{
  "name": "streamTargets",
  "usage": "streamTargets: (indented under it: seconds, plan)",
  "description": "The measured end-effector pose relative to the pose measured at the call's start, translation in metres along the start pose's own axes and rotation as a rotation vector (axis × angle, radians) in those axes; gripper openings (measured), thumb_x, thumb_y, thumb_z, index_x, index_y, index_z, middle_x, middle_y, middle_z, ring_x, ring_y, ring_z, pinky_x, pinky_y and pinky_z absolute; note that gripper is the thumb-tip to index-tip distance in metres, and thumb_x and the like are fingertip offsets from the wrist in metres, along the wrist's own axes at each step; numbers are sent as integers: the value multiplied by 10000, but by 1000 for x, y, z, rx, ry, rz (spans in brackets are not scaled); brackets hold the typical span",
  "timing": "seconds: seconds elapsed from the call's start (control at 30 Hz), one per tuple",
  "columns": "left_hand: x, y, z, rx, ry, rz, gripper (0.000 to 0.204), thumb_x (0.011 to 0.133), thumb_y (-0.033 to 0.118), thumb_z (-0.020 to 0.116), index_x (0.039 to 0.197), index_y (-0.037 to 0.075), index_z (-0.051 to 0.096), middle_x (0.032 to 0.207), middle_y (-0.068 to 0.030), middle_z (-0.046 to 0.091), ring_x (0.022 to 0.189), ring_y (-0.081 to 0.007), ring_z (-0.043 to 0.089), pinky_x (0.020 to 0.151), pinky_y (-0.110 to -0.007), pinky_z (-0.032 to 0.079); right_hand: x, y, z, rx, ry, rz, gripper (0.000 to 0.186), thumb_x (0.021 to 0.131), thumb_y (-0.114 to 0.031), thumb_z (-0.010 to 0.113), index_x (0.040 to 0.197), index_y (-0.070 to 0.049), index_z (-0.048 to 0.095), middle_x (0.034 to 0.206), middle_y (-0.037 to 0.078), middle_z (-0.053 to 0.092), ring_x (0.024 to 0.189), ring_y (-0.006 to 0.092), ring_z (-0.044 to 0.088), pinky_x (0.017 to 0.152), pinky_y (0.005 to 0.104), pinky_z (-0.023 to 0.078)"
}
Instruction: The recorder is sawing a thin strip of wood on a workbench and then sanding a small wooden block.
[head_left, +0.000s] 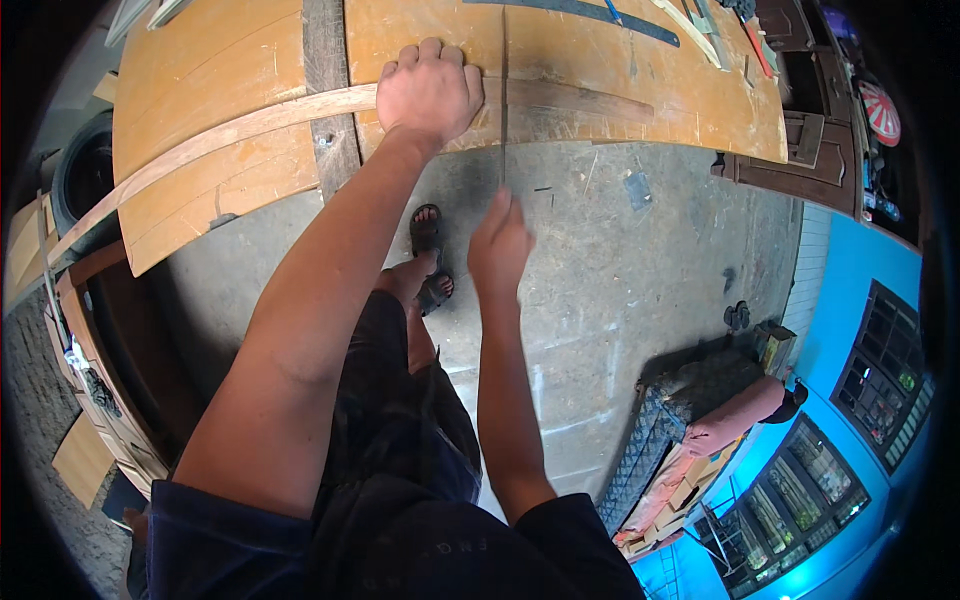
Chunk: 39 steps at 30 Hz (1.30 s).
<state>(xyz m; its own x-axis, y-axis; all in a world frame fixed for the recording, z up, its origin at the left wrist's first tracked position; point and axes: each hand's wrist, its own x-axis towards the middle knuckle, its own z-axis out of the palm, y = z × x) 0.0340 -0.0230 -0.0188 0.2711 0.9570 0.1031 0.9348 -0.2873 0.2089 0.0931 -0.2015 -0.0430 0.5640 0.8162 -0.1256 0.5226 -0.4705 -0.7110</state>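
Observation:
A long, narrow wooden strip (240,125) lies across the worktable (420,25), and its left end sticks out past the table's edge. My left hand (428,92) bears down on the strip with its fingers curled over it. Just right of that hand, a thin dark saw blade (504,120), seen edge-on, crosses the strip. My right hand (500,250), slightly blurred, is closed round the saw's near end, off the table's front edge. The handle itself is hidden in the fist. Whether the blade has cut into the wood I cannot tell.
A dark crosspiece (325,60) runs over the table left of my left hand. Toward the far right lie a metal ruler (640,32), a blue pencil (612,10) and several tools. A tyre (88,165) stands at the left. My sandalled feet (428,225) are below the table.

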Motion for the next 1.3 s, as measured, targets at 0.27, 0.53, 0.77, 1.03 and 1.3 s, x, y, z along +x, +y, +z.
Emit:
streamTargets:
  seconds: [0.27, 0.53, 0.77, 1.03, 1.3]
  plan:
    - [2, -4, 0, -1, 18, 10, 372, 898, 344, 434, 964, 74, 680, 1058, -109, 622, 1024, -285, 594, 889, -415, 458, 5, -8, -2, -18, -25, -5, 415, 1034, -311, 334, 1009, 9, 597, 838, 271, 629, 792, 449, 621, 750, 525, 463]
    - [1, -2, 0, 2, 26, 16, 369, 891, 347, 440, 959, 77, 681, 1042, -111, 622, 1003, -287, 599, 875, -416, 462, -4, 0, 5, -34, 23, 18, 389, 1030, -295, 362, 930, 0, 595, 796, 260, 627, 757, 464, 608, 670, 523, 465]
    - [0, -5, 0, 14, 15, 16, 374, 896, 346, 432, 963, 78, 684, 1033, -102, 622, 996, -285, 599, 869, -416, 461, -48, 14, -28, 386, 91, 50, 370, 1042, -282, 385, 764, -51, 463, 596, 27, 446, 481, 133, 430, 477, 266, 346]
    - [2, -1, 2, -13, 30, 18, 371, 894, 343, 430, 959, 80, 683, 1039, -104, 621, 1000, -286, 597, 877, -419, 457, -21, 1, -51, 737, -14, 49, 300, 1046, -265, 387, 940, -22, 529, 618, -21, 384, 538, 52, 345, 492, 234, 305]
    - [2, -3, 2, -11, 31, 15, 359, 889, 341, 439, 936, 79, 680, 1027, -110, 621, 991, -285, 597, 865, -416, 460, -53, 34, -26, 897, -62, 199, 327, 1048, -262, 395, 832, -42, 506, 600, -42, 390, 526, 30, 340, 477, 219, 273]
